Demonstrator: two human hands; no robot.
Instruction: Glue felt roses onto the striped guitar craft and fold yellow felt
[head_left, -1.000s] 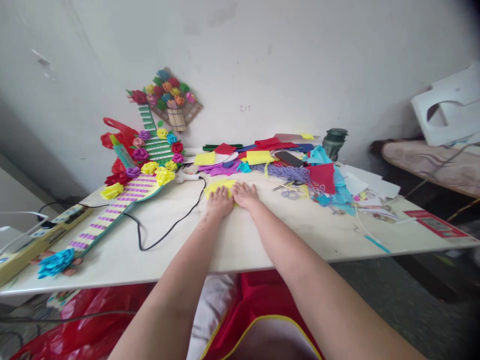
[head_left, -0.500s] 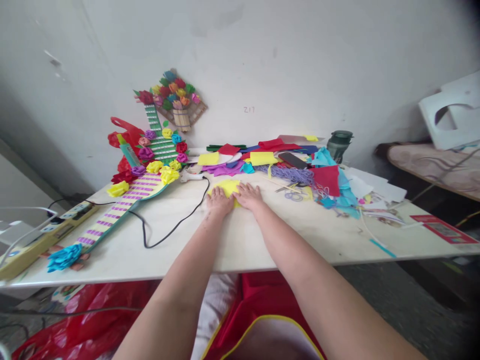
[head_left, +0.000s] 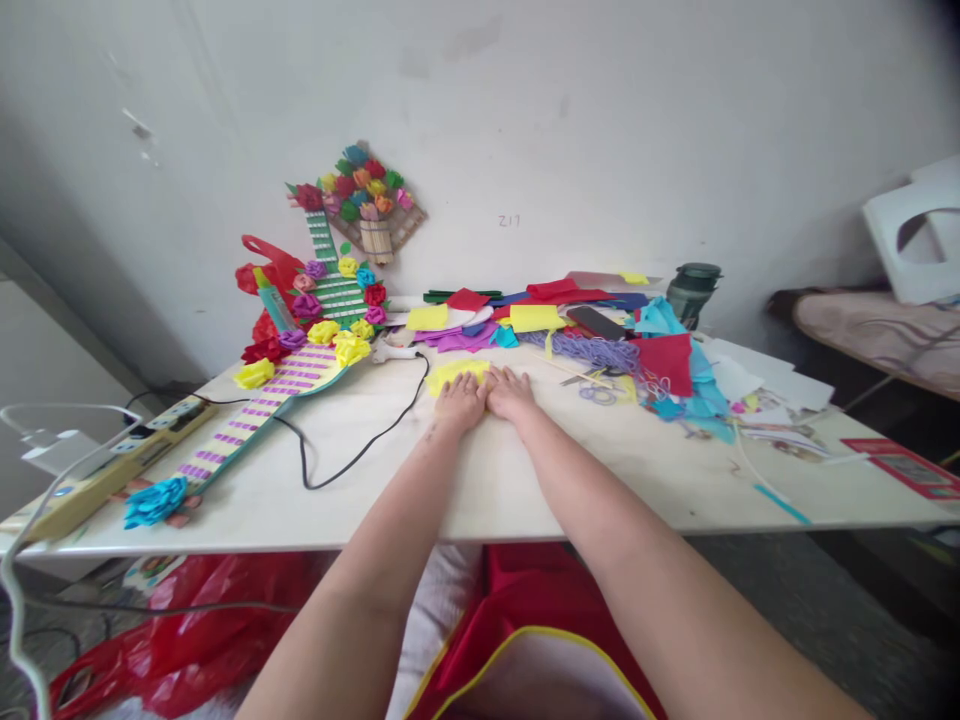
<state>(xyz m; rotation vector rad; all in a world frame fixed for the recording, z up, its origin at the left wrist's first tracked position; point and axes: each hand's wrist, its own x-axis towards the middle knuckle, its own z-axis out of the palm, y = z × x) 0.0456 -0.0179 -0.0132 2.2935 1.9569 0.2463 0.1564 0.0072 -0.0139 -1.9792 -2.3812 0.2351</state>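
Both of my arms reach across a white table [head_left: 487, 480]. My left hand [head_left: 459, 400] and my right hand [head_left: 510, 392] lie side by side, palms down, on a yellow sheet [head_left: 450, 372] near the table's middle. The left hand's fingers look curled down onto the sheet; the right hand's fingers are stretched out flat over it. Only the far left part of the yellow sheet shows past my fingers.
A pile of coloured paper scraps [head_left: 555, 320] and scissors [head_left: 596, 390] lies behind and right. A glue gun [head_left: 394, 350] with a black cord [head_left: 352, 455] sits left. A flower-decorated board [head_left: 300, 370], power strip [head_left: 112, 465] and green jar [head_left: 691, 290] are also there.
My hands have drawn closer together on the yellow sheet, and the sheet looks more bunched. The view has shifted, so everything sits slightly further right in the picture.
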